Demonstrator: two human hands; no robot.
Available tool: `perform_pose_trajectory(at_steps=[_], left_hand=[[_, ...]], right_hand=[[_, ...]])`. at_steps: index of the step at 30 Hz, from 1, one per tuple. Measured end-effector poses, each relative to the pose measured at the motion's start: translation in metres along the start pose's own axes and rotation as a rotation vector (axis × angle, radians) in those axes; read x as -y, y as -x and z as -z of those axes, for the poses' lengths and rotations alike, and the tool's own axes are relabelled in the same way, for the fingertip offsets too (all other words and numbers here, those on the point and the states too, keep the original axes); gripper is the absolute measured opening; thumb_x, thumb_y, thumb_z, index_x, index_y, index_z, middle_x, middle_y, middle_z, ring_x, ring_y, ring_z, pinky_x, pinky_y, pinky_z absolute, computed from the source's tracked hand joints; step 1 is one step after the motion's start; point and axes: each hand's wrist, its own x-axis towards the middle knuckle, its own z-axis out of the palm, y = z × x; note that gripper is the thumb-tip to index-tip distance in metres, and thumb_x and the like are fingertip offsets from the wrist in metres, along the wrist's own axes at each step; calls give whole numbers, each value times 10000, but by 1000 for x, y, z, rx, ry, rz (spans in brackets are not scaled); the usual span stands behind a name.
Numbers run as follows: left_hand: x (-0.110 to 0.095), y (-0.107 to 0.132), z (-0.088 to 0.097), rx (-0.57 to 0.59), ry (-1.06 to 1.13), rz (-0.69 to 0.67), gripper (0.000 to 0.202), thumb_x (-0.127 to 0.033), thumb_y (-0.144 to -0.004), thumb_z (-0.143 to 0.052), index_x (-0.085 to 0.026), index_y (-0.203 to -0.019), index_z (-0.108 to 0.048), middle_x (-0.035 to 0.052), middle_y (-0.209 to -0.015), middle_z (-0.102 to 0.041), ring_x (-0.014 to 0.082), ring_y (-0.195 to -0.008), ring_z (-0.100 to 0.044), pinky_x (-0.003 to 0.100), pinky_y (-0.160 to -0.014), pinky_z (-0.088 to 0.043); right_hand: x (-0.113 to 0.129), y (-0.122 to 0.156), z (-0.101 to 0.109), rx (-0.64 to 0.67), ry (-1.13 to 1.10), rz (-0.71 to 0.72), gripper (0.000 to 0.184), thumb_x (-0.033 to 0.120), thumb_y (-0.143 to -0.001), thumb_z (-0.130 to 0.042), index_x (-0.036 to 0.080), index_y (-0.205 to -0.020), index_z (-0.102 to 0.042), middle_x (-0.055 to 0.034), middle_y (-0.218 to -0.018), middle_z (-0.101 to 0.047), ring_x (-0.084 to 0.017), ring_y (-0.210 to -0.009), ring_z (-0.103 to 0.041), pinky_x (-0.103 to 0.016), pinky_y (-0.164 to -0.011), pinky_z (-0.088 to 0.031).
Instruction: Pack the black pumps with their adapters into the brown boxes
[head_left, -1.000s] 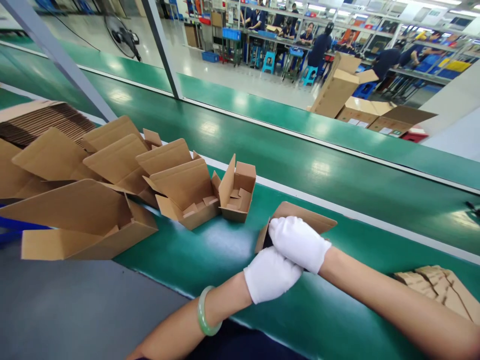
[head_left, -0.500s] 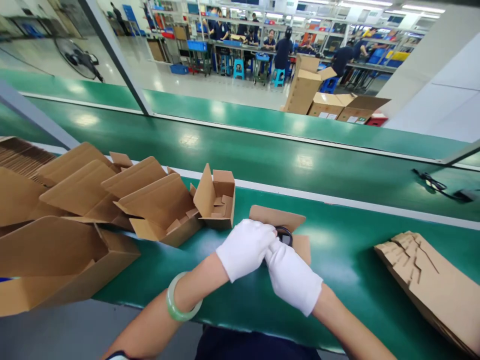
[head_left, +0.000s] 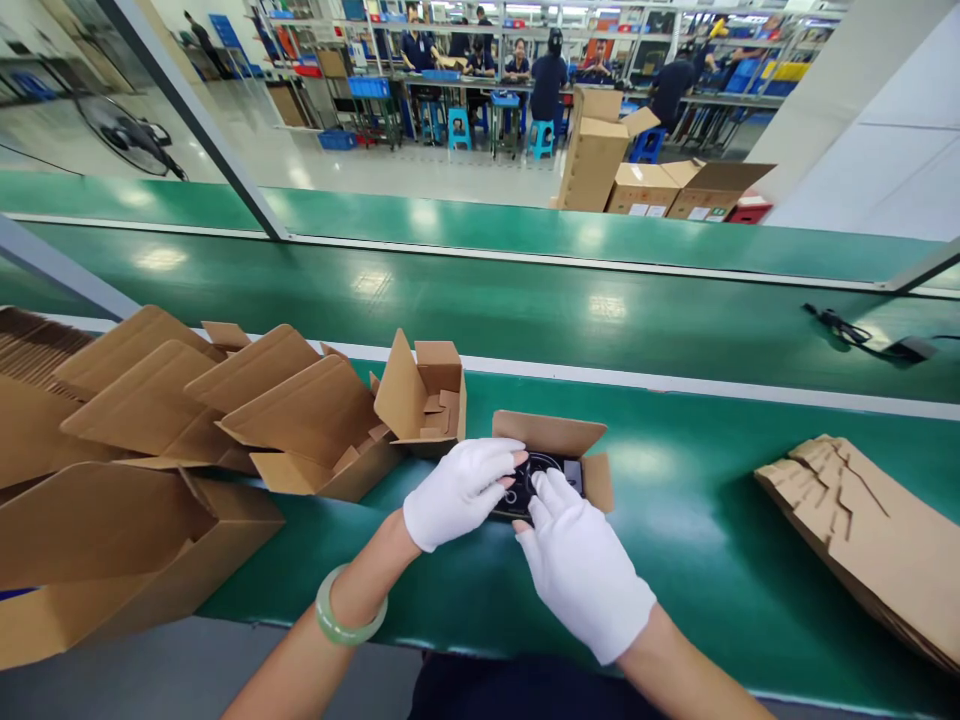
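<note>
Both hands [head_left: 461, 490] [head_left: 592, 570] seemingly crowd the carton [head_left: 550, 431], edges close.

Hands [head_left: 454, 492] [head_left: 589, 565] at box [head_left: 551, 432]; black contents [head_left: 517, 492]

The left grip [head_left: 459, 492] and the right grip [head_left: 585, 565] are gloved in plain white. Between them, black contents [head_left: 514, 496] show inside a small, plain brown cardboard box [head_left: 551, 432]. Behind the left grip is a pale-green round bangle [head_left: 325, 612]; beneath both, the flat surface [head_left: 690, 560] is green.

Left hand [head_left: 457, 495] was palm-down, fingers [head_left: 491, 467] angled right, half-curled. Right hand [head_left: 589, 568] reached up-left, thumb [head_left: 529, 544] apart from fingers. Both white-gloved, close together; forearms [head_left: 686, 660] converged inward.
</note>
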Motion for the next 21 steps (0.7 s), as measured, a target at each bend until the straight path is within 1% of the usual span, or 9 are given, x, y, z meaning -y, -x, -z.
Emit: perform_pose_trajectory(at_steps=[2, 5, 9, 11, 13, 15, 17, 19, 21], left_hand=[[-3, -5, 6, 74, -19, -78, 251, -202, -914, -407, -147, -1061, -604, 103, -1167, -615, 187, -1085, -557, 350, -882, -491], [-14, -18, 12, 321, -101, -117, 240, -217, -916, -416, -148, -886, -643, 70, -1024, -659, 178, -932, -604, 323, -794, -498], [-32, -33, 5, 587, -210, -34, 149, -172, -872, -493, -134, -870, -638, 60, -914, -668, 193, -840, -619, 328, -737, -491], [-39, -37, -1, 643, -285, 38, 135, -130, -842, -509, -125, -868, -641, 80, -902, -673, 218, -816, -625, 349, -707, -491], [-44, -40, -6, 685, -351, 56, 138, -83, -803, -515, -113, -813, -650, 95, -849, -682, 235, -773, -631, 365, -700, -487], [-46, -42, -8, 701, -370, 0, 142, -56, -764, -529, -108, -759, -661, 95, -814, -691, 238, -770, -638, 389, -797, -472], [-45, -43, -8, 701, -361, -64, 130, -72, -738, -551, -106, -745, -676, 92, -803, -697, 240, -784, -642, 413, -905, -430], [-44, -42, -8, 691, -353, -86, 136, -112, -724, -562, -103, -768, -690, 101, -820, -699, 251, -804, -643, 432, -948, -407], [-42, -40, -8, 663, -337, -95, 169, -144, -726, -555, -104, -814, -694, 109, -849, -698, 262, -833, -640, 443, -956, -406]], right_hand=[[1, -7, 5, 108, 49, 3, 463, 352, -879, -516, -39, -1119, -582, -298, -1129, -556, -408, -1101, -494, -512, -812, -501], [-2, -9, 11, 152, 40, 4, 578, 434, -851, -557, -42, -1177, -544, -310, -1207, -500, -421, -1139, -456, -507, -800, -507], [-16, 15, 16, 70, -159, 163, 382, 257, -857, -543, 49, -1178, -549, -223, -1290, -472, -354, -1229, -397, -477, -919, -466], [-28, 35, 17, -118, -331, 225, 309, 148, -872, -469, 134, -1170, -551, -146, -1286, -505, -279, -1207, -448, -429, -944, -465], [-44, 51, 16, -410, -470, 23, 336, 117, -886, -424, 207, -1186, -547, -89, -1266, -536, -242, -1163, -499, -418, -966, -452], [-58, 53, 11, -569, -580, -374, 353, 196, -897, -442, 228, -1239, -523, -80, -1267, -538, -262, -1169, -495, -455, -1000, -410], [-67, 40, 1, -461, -792, -619, 414, 325, -898, -442, 212, -1295, -476, -85, -1296, -514, -275, -1205, -458, -465, -1016, -385], [-67, 18, -9, -267, -1067, -594, 515, 417, -876, -435, 191, -1339, -414, -87, -1296, -514, -260, -1201, -463, -430, -1003, -401], [-57, -2, -16, -194, -1211, -583, 608, 430, -827, -481, 175, -1365, -359, -93, -1229, -560, -249, -1112, -536, -397, -944, -455]])
